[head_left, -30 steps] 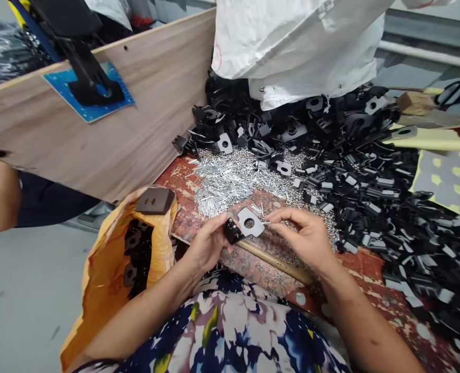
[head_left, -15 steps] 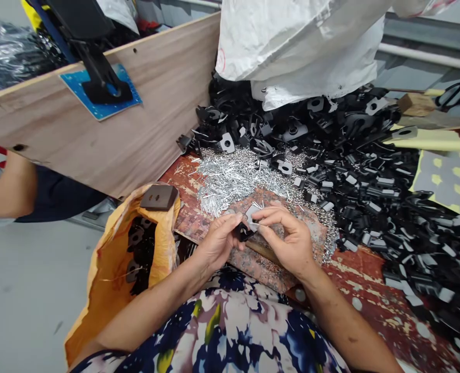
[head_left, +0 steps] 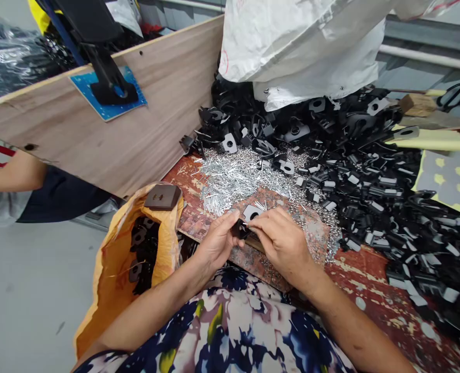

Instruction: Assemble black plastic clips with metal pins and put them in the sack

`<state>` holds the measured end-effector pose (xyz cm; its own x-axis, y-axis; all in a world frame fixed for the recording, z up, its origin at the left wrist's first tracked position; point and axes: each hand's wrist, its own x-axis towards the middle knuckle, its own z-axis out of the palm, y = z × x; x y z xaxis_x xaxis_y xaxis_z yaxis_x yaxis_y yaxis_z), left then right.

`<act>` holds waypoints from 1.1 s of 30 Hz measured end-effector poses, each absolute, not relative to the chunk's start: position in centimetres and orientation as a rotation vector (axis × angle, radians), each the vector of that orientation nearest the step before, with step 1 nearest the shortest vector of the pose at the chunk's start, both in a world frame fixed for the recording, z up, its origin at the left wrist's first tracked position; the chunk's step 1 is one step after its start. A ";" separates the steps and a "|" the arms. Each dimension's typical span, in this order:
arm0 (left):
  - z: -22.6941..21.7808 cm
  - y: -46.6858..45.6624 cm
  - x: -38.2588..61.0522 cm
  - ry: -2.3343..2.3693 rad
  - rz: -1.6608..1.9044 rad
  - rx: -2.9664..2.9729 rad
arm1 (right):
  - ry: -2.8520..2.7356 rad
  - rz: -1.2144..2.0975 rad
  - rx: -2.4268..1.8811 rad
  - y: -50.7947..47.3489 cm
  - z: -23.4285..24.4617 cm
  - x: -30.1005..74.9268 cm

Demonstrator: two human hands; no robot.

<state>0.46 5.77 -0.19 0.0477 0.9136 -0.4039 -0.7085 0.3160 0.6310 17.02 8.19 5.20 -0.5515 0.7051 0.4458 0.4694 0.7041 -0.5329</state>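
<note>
Closer to the left hand (head_left: 221,239) than before, the right hand (head_left: 283,244) pinches a thin metal pin (head_left: 246,224) at the black plastic clip (head_left: 238,229), which the left clamps, apparently for steadiness, above the table's (head_left: 187,175) near edge; loose pins (head_left: 230,178) lie beyond, handily close.

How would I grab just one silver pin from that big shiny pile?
Best pinch one end, I think, coming from the person's side to the near-left edge of the pile of silver pins. They're thin and straight, and ends poke out there, while the middle is a jumble.
</note>
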 end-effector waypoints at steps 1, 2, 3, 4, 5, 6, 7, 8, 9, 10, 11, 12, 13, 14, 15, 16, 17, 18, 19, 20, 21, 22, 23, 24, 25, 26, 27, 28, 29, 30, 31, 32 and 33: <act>-0.1 5.7 0.5 0.857 1.265 0.304 | -2.273 0.454 -0.891 8.2 5.0 16.8; -0.1 5.7 0.5 0.854 1.266 0.313 | -2.292 0.435 -0.894 8.3 4.9 16.7; 0.0 5.6 0.5 0.856 1.266 0.318 | -2.312 0.413 -0.897 8.3 4.8 16.6; 0.0 5.6 0.6 0.864 1.267 0.318 | -2.331 0.385 -0.899 8.3 4.7 16.6; 0.1 5.5 0.6 0.874 1.270 0.316 | -2.351 0.352 -0.896 8.3 4.7 16.6; 0.1 5.4 0.6 0.886 1.272 0.313 | -2.373 0.317 -0.893 8.3 4.7 16.6; 0.1 5.4 0.7 0.896 1.272 0.312 | -2.401 0.282 -0.888 8.2 4.8 16.6; 0.2 5.3 0.7 0.903 1.272 0.312 | -2.424 0.244 -0.886 8.1 4.8 16.6; 0.2 5.2 0.8 0.907 1.271 0.312 | -2.447 0.205 -0.888 8.0 4.9 16.6; 0.2 5.2 0.8 0.907 1.270 0.312 | -2.469 0.163 -0.885 7.9 5.1 16.5; 0.3 5.1 0.9 0.909 1.273 0.311 | -2.488 0.117 -0.879 7.7 5.2 16.3; 0.3 5.1 1.0 0.913 1.284 0.308 | -2.504 0.066 -0.865 7.6 5.3 16.0; 0.3 5.1 1.2 0.919 1.304 0.304 | -2.517 0.009 -0.845 7.5 5.4 15.6; 0.3 5.2 1.3 0.926 1.329 0.302 | -2.526 -0.051 -0.816 7.4 5.5 15.2; 0.4 5.3 1.5 0.931 1.356 0.304 | -2.533 -0.113 -0.783 7.4 5.5 14.8; 0.4 5.4 1.6 0.935 1.381 0.307 | -2.534 -0.173 -0.751 7.4 5.5 14.4; 0.4 5.5 1.7 0.937 1.398 0.313 | -2.530 -0.225 -0.726 7.4 5.5 14.1; 0.5 5.6 1.7 0.940 1.405 0.322 | -2.520 -0.264 -0.711 7.4 5.4 14.0; 0.6 5.6 1.7 0.945 1.404 0.330 | -2.507 -0.279 -0.710 7.5 5.2 13.9; 0.6 5.6 1.6 0.950 1.393 0.336 | -2.496 -0.263 -0.716 7.5 5.1 14.0; 0.7 5.4 1.4 0.953 1.371 0.350 | -2.485 -0.218 -0.733 7.5 4.9 14.2; 0.7 5.1 1.2 0.952 1.344 0.380 | -2.468 -0.156 -0.755 7.5 4.8 14.4; 0.7 4.7 1.0 0.948 1.324 0.434 | -2.447 -0.091 -0.780 7.4 4.7 14.7; 0.6 4.3 0.7 0.954 1.316 0.515 | -2.418 -0.030 -0.799 7.3 4.5 14.9; 0.6 3.7 0.3 0.985 1.327 0.623 | -2.381 0.024 -0.807 7.1 4.5 15.1; 0.5 3.1 -0.2 1.042 1.352 0.752 | -2.344 0.077 -0.803 6.9 4.4 15.2; 0.5 2.5 -0.8 1.120 1.377 0.890 | -2.319 0.144 -0.784 6.7 4.2 15.3; 0.5 1.8 -1.6 1.207 1.383 1.020 | -2.315 0.232 -0.759 6.4 4.0 15.5; 0.6 1.1 -2.5 1.293 1.357 1.139 | -2.333 0.328 -0.747 6.2 3.8 15.8; 0.7 0.4 -3.6 1.366 1.301 1.237 | -2.372 0.400 -0.762 6.1 3.4 16.2; 0.9 -0.2 -4.7 1.419 1.231 1.298 | -2.434 0.427 -0.815 6.1 2.9 16.9; 1.0 -0.8 -5.7 1.463 1.161 1.315 | -2.507 0.392 -0.906 6.1 2.3 17.6; 1.0 -1.4 -6.6 1.500 1.114 1.274 | -2.580 0.302 -1.021 6.2 1.6 18.5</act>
